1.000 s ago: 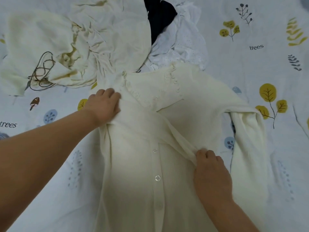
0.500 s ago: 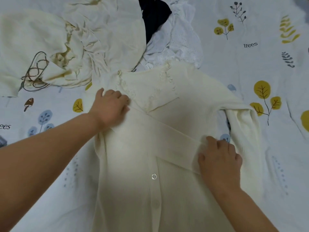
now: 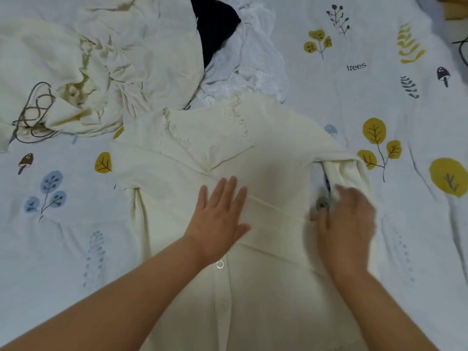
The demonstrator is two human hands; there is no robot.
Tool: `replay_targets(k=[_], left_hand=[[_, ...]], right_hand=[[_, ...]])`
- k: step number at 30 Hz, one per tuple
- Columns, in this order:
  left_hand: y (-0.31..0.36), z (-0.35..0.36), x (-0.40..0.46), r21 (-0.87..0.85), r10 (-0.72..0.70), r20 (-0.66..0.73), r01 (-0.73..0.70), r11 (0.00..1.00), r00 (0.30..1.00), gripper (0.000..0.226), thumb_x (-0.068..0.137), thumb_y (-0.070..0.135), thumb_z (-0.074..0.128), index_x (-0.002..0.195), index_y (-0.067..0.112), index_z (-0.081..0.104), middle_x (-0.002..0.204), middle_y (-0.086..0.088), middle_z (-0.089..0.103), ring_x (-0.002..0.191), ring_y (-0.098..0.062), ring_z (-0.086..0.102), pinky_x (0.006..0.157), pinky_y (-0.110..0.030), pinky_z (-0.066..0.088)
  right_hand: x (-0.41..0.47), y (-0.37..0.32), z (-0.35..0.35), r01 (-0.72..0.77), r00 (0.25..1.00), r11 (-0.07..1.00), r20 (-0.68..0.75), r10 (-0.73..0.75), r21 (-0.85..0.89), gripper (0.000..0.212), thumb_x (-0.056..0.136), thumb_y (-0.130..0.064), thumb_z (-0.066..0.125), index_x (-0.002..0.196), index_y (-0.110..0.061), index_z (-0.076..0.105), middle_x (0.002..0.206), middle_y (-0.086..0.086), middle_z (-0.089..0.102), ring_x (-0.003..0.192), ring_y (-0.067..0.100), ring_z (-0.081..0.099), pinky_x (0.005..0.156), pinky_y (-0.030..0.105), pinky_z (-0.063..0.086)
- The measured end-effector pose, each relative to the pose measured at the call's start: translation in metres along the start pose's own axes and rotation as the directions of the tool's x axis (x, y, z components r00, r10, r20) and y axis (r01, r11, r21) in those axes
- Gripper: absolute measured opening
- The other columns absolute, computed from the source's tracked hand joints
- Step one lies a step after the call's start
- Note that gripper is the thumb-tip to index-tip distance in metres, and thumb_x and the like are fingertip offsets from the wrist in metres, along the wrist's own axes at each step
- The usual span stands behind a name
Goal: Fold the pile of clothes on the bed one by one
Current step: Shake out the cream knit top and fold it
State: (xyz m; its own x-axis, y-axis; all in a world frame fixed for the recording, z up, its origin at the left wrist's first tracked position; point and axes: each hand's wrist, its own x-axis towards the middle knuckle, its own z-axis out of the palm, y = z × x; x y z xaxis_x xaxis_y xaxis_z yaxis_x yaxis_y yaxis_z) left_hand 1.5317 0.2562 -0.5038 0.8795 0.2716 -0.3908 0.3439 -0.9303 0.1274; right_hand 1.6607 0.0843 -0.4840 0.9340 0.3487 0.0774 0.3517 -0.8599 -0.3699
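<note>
Cream ribbed cardigan point(image 3: 255, 295) lies front-up on the printed bedsheet point(image 3: 379, 79), clear buttons down the placket, one sleeve folded across the chest. Left hand point(image 3: 219, 219) spread flat on that sleeve. Right hand point(image 3: 345, 224) blurred at the other sleeve; grip unclear. Beyond: crumpled cream garment point(image 3: 106, 59), navy cloth point(image 3: 215, 26), white eyelet top point(image 3: 258, 64).

One word reads here — "trees" point(image 3: 356, 66), in small dark lower-case letters printed on the bedsheet point(image 3: 379, 97). It sits well beyond the fingers of my right hand point(image 3: 347, 219), up and a little right of them — among the printed leaves. I can read nothing on the clothes.
</note>
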Motion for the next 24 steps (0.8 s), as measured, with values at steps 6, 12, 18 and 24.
replay_targets(k=[6,12,18,24], left_hand=[[0.045,0.003,-0.007,-0.061,0.108,0.090,-0.103,0.993,0.990,0.070,0.097,0.045,0.031,0.149,0.018,-0.007,0.156,-0.011,-0.019,0.144,-0.028,-0.014,0.115,-0.047,-0.006],[0.057,-0.020,-0.009,-0.428,-0.032,-0.047,0.008,0.904,0.998,0.045,0.097,0.033,0.040,0.139,0.018,0.038,0.152,-0.005,0.027,0.139,-0.019,0.023,0.114,-0.033,0.017],[0.068,-0.088,-0.010,-0.994,-0.204,0.046,0.064,0.086,0.978,0.027,0.094,0.036,0.045,0.092,0.018,0.065,0.090,0.000,0.068,0.083,-0.014,0.063,0.078,-0.027,0.048],[0.036,-0.093,-0.016,-0.846,-0.045,0.288,0.232,-0.480,0.957,0.019,0.086,0.020,0.054,0.096,0.005,0.060,0.074,-0.008,0.066,0.060,-0.016,0.064,0.054,-0.023,0.053]], right_hand=[[0.035,0.034,-0.023,-0.578,0.717,0.791,0.338,0.609,-0.201,0.032,0.091,-0.025,0.052,0.116,-0.006,0.050,0.124,0.023,0.044,0.120,0.038,0.035,0.095,0.048,0.033],[0.042,0.016,-0.063,-0.333,0.940,0.940,0.099,0.326,0.071,0.009,0.089,-0.011,0.050,0.083,-0.007,0.043,0.063,0.004,0.042,0.061,0.028,0.041,0.050,0.030,0.026],[0.023,-0.059,-0.108,0.053,0.999,0.997,0.010,-0.053,0.059,0.009,0.084,-0.013,0.056,0.093,-0.013,0.055,0.072,0.003,0.052,0.066,0.029,0.046,0.061,0.032,0.032],[-0.028,-0.107,-0.084,0.251,0.817,0.923,0.447,-0.364,0.292,0.022,0.089,-0.025,0.053,0.111,-0.025,0.055,0.093,-0.006,0.058,0.090,0.017,0.060,0.069,0.024,0.041]])
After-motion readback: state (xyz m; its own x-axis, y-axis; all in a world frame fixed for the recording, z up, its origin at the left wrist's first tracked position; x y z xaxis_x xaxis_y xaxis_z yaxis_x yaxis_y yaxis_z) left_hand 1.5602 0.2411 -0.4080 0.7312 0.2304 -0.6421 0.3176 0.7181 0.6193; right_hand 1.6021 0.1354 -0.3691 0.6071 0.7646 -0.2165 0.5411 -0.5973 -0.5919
